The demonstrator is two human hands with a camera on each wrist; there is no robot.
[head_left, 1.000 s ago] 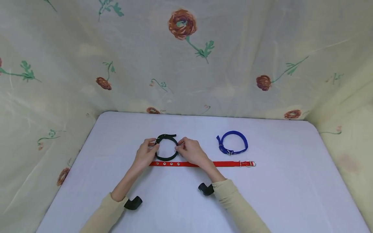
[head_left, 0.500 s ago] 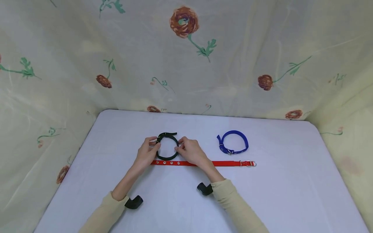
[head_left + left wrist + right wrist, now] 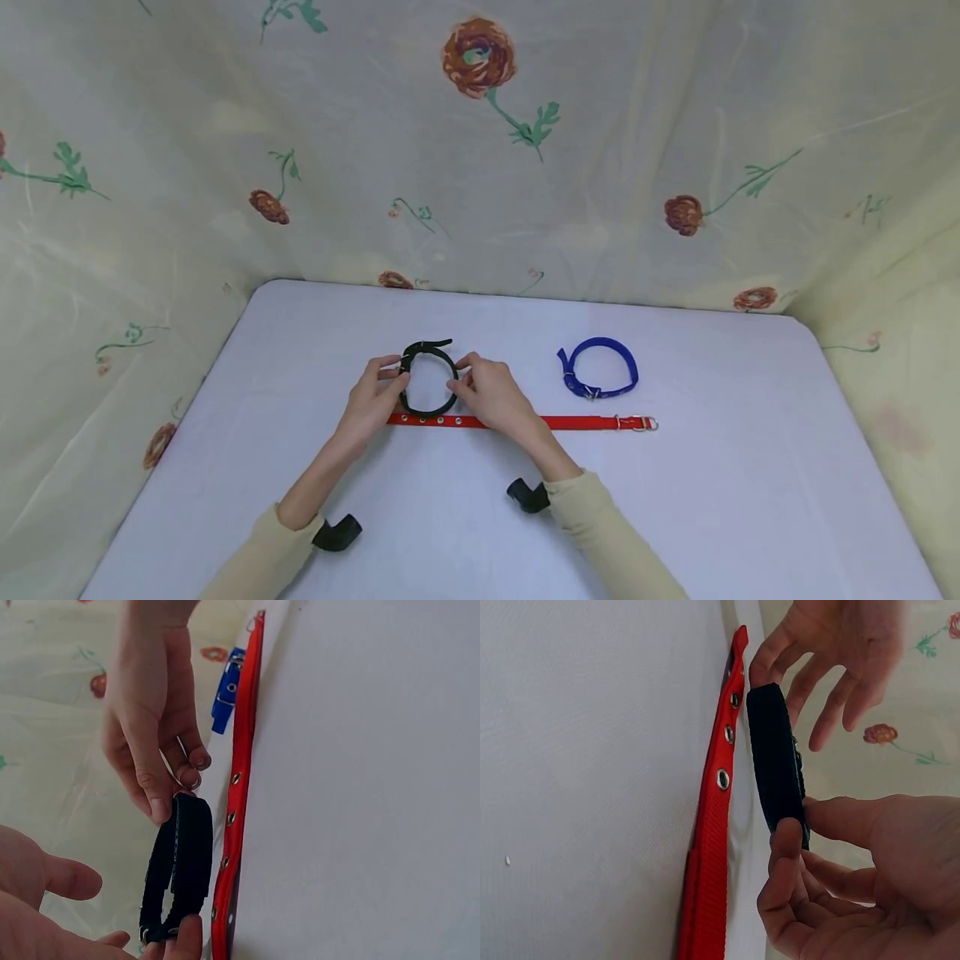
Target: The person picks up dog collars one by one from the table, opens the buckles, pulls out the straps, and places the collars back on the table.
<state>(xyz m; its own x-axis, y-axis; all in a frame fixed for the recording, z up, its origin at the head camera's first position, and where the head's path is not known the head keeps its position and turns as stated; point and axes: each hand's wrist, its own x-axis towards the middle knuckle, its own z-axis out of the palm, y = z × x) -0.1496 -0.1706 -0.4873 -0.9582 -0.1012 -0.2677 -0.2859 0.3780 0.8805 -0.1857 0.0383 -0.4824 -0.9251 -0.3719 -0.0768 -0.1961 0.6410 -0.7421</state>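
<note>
Both hands hold a black buckled collar (image 3: 429, 413), fastened into a loop with its free tail at the far side. My left hand (image 3: 369, 402) grips the loop's left side, near the metal buckle part. On the opposite side, my right hand (image 3: 497, 398) pinches the band between thumb and fingers, as the right wrist view also shows for the dark band (image 3: 772, 761). Just below the loop, a red collar (image 3: 577, 422) lies stretched out flat, with metal eyelets at its left and a buckle and ring at its right. My right hand and wrist cover part of it.
A blue collar (image 3: 633, 367), buckled into a loop, lies on the white table (image 3: 720, 467) to the right of my hands. Black elbow-shaped pieces (image 3: 339, 533) sit at both sleeve cuffs. A flowered curtain (image 3: 600, 167) surrounds the table's back and sides.
The black loop has shifted slightly towards me, and its near edge now overlaps the red collar in the head view. Both hands keep their hold. The red and blue collars stay put.
</note>
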